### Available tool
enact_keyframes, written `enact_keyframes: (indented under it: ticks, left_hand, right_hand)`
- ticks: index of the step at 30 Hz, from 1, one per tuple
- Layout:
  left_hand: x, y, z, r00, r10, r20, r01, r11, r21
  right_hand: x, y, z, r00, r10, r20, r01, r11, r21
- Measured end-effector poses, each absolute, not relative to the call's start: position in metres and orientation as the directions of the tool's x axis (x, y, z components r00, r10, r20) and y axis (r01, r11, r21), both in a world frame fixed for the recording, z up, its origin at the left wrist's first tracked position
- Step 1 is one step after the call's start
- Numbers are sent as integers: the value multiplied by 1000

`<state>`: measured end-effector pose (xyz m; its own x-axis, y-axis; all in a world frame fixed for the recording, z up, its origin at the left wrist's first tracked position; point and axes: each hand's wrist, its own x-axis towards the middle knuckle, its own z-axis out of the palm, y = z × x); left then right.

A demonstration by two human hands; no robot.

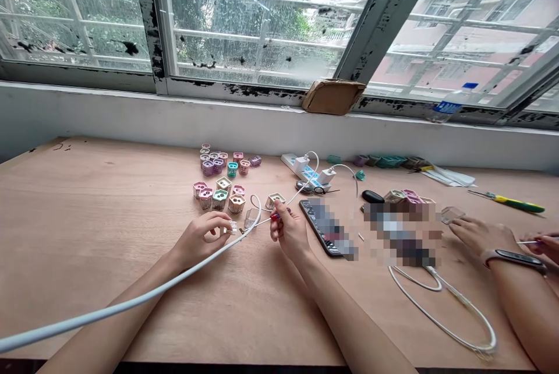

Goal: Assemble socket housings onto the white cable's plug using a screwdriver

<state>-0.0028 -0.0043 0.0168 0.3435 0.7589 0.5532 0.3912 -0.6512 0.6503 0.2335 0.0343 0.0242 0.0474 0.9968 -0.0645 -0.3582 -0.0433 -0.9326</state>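
Observation:
My left hand (208,235) pinches a small clear and white piece (230,227) just above the wooden table. To its right, my right hand (286,228) is closed round a small red-handled tool (275,217), whose thin shaft points left toward that piece. Between the hands a clear plastic piece (251,218) stands on the table, partly behind a white cable (174,281). Several small coloured cups, among them a green one (220,199) and an orange one (236,204), stand beyond my left hand. A pale cup (275,199) is just behind my right hand.
A phone (325,228) lies right of my right hand. Behind it are a power strip (305,173) with white plugs and a black mouse-like object (372,196). At the right, another person's hand (480,234) rests near a looped cable (454,333) and a green-yellow screwdriver (510,201).

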Motion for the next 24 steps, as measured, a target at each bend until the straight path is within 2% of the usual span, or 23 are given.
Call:
enact_keyframes:
  ticks: [4,8,15,24]
  left_hand:
    - [-1,-8,15,436,751,495,362,-650,668]
    - [0,-10,13,481,734,479,338,-660,671]
    - [3,-11,16,484,705,519,342,-698,629]
    - [1,-12,17,476,728,494,342,-671,659]
  right_hand:
    - [232,34,24,33,992,-124,-367,-104,-924]
    - [233,35,21,17,992,-125,-339,-112,-934]
    - [234,36,16,20,993,-113,-295,-102,-950]
    - [234,34,17,45,996,-78,-305,-60,-951]
